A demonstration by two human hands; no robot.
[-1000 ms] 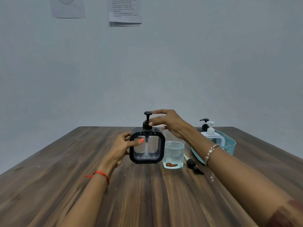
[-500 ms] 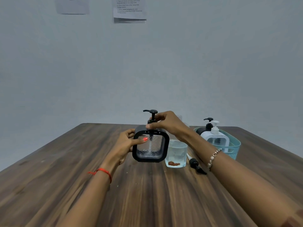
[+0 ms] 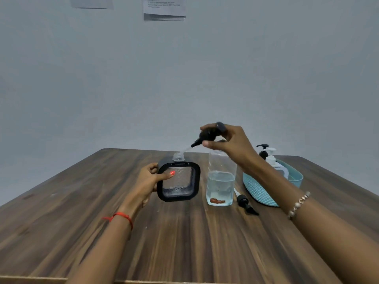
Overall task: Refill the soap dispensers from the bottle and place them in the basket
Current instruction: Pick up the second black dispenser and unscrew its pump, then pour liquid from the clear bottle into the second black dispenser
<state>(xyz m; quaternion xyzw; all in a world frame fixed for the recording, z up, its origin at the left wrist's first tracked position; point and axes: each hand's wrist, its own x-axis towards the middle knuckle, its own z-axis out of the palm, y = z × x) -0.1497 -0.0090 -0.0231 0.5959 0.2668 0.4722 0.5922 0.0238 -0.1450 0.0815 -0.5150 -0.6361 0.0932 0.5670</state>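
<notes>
A square black-framed clear soap dispenser (image 3: 178,182) stands on the wooden table (image 3: 184,242), its neck uncovered. My left hand (image 3: 150,180) grips its left side, thumb on the front. My right hand (image 3: 229,143) holds the black pump head (image 3: 208,135) lifted above and right of the neck, its clear tube slanting down to the opening. A clear refill bottle (image 3: 220,181), partly full of liquid, stands just right of the dispenser. A teal basket (image 3: 264,191) at the right holds two dispensers, one with a black pump (image 3: 262,150), one with a white pump (image 3: 271,156).
A loose black pump with its tube (image 3: 245,202) lies on the table between the refill bottle and the basket. Papers (image 3: 164,8) hang on the wall behind. The table's near edge runs along the bottom of the view.
My right hand has pulled the pump head off the square dispenser and raised it up to the right, drawing the tube out. My left hand kept hold of the dispenser.
</notes>
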